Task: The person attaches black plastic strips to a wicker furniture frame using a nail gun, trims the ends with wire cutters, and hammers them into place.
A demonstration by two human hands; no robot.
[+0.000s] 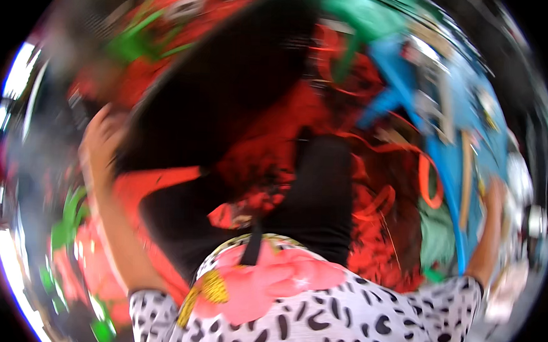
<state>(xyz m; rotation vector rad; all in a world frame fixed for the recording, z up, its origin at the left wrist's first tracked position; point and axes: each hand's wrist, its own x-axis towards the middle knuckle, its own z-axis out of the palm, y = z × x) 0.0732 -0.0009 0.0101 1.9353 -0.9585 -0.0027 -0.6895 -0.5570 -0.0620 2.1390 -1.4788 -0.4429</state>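
Note:
A large black sheet-like piece (216, 89) slants across the space in front of me, over my legs. My left hand (104, 133) is at its lower left edge, with fingers bent and apparently gripping that edge. Out at the far right, my right hand (494, 193) is beside a light blue surface (485, 162) strewn with tools. Motion smears its fingers, so what they hold, if anything, does not show. A wooden stick (465, 179) lies a little to the left of that hand.
Red material (276, 119) with dark scraps covers the floor around my legs. Orange strips (429, 181) curl beside a blue frame (400, 85). Green cloth (366, 16) is at the far right, and green strips (70, 217) are at the left.

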